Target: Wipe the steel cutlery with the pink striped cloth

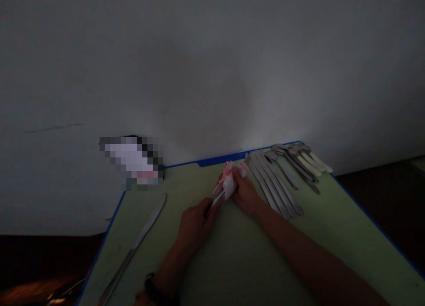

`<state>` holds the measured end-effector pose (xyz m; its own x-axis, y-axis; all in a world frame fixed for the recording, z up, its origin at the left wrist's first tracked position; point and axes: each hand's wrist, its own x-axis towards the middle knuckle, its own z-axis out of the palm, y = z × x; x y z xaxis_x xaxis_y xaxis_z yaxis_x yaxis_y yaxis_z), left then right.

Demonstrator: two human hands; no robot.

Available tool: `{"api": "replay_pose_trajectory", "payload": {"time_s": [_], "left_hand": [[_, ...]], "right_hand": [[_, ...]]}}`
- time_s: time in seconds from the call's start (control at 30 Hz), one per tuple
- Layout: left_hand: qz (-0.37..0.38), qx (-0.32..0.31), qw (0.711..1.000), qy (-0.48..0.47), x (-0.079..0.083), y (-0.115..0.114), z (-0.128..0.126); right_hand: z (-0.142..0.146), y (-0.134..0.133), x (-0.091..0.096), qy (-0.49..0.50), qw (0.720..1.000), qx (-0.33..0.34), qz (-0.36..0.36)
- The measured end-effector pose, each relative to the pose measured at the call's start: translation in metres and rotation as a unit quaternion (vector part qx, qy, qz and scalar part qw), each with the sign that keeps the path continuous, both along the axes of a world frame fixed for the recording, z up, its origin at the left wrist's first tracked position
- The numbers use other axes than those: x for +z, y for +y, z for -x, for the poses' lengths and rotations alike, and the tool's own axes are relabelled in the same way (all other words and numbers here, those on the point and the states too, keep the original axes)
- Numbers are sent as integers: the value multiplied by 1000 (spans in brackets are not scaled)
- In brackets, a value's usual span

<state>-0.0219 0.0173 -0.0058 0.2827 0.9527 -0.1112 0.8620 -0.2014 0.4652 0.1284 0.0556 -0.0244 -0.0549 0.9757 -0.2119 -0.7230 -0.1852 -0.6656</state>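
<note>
In the middle of the view, my left hand (199,222) is closed around one end of a slim metal piece of cutlery (218,197). Its other end disappears into a crumpled pink and white cloth (229,186), so I cannot tell which kind it is. My right hand (245,189) grips that cloth around the cutlery, just above and right of my left hand. Close to the right hand lies a row of several table knives (274,184), side by side. A single large knife (149,223) rests to the left of my left hand, pointing away from me.
Beyond the table knives lie spoons (282,169) and other cutlery with white handles (314,162). A blurred-out flat object (131,160) stands at the table's back left corner. The green tabletop (186,182) has a blue edge and meets a grey wall (212,76).
</note>
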Motion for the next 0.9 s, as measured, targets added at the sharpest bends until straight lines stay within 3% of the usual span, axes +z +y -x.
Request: {"api": "replay_pose_trajectory", "payload": {"time_s": [0.27,0.5,0.73,0.9], "left_hand": [[-4,-3,1000,0,0,-2,-1],[-10,-23,1000,1,0,-1,-1],[-23,-40,997,61,3,1,0],[-17,-21,997,76,4,1,-2]], "right_hand": [[0,-2,3,27,998,48,-16],[2,0,0,-27,1000,-2,-15],[4,7,-6,11,997,-76,14],[2,7,-10,-37,998,-49,-5]]}}
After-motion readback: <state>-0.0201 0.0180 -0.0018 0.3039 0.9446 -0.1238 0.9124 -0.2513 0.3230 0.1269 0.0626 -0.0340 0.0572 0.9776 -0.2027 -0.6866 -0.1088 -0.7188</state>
